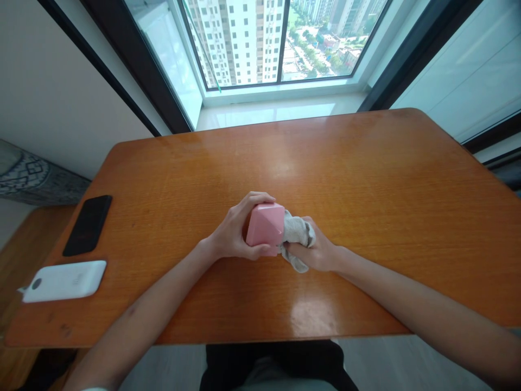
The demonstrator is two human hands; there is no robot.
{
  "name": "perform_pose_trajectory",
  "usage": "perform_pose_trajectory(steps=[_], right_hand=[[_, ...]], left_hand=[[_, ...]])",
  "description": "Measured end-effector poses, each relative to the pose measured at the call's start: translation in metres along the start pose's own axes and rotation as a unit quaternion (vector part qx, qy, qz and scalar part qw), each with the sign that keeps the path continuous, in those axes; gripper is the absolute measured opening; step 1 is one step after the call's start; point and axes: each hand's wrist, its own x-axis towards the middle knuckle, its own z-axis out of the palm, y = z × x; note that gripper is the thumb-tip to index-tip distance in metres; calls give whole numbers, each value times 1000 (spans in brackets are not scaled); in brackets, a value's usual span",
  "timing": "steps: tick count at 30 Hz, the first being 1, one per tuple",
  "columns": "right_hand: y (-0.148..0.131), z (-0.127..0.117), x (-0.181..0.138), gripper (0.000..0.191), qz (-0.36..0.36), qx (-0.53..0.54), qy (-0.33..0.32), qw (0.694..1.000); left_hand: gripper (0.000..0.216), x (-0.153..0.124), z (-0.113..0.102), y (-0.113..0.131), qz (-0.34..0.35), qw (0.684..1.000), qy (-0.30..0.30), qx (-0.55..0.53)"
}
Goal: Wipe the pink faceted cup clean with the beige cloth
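A pink, faceted object like a small cup or pot (266,225) is gripped from its left side by my left hand (240,228), thumb below and fingers over the top. Its exact kind does not show. My right hand (317,250) is closed around a bunched, light grey cloth (296,231). The cloth presses against the right end of the pink object, and whether part of it goes inside is hidden. Both hands are above the near middle of the wooden table (203,179).
At the table's left edge lie a black phone (88,225) and, nearer to me, a white flat device (65,281). A window (280,43) with a pale sill (280,111) stands beyond the far edge. A patterned grey cushion or fabric (44,176) is at the far left.
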Motion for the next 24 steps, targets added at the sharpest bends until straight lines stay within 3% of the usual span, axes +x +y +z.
perform_pose_trajectory(steps=[2,4,6,9,13,19,24], right_hand=[[0,1,-2,11,1,-14,-10,1000],[1,2,-2,11,0,-18,-9,1000],[2,2,-3,11,1,-18,-9,1000],[2,1,-2,10,12,-14,-6,1000],[1,-1,0,9,34,13,7,999],[1,-1,1,8,23,-4,21,1000],[0,1,0,14,-51,-69,-1,996]], left_hand=[[79,-2,3,0,-74,994,-15,-74],[83,-5,3,-2,-105,989,-25,-100],[97,-7,1,-6,-55,996,-15,-74],[115,-9,-5,-14,72,997,-9,28],[114,-10,-13,-17,166,974,-41,145],[92,-4,-6,-4,106,986,-3,126],[75,1,-2,6,25,999,13,21]])
